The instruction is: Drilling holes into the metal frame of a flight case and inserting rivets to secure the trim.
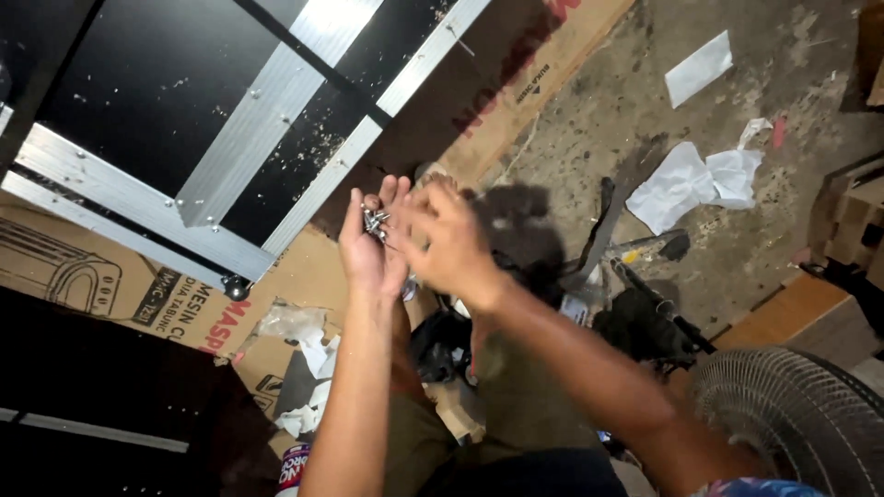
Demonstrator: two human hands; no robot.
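My left hand is raised palm up and cups a small pile of silver screws. My right hand reaches across from the right, its fingertips touching the screws in the left palm. Both hands hover over a sheet of brown cardboard on the floor. A black panel with aluminium strips screwed across it lies just beyond the hands at the upper left.
Crumpled white paper lies on the dirty concrete floor at the right. Dark tools and bags sit beside my knee. A fan grille fills the lower right corner. Plastic wrap and paper scraps lie at the lower left.
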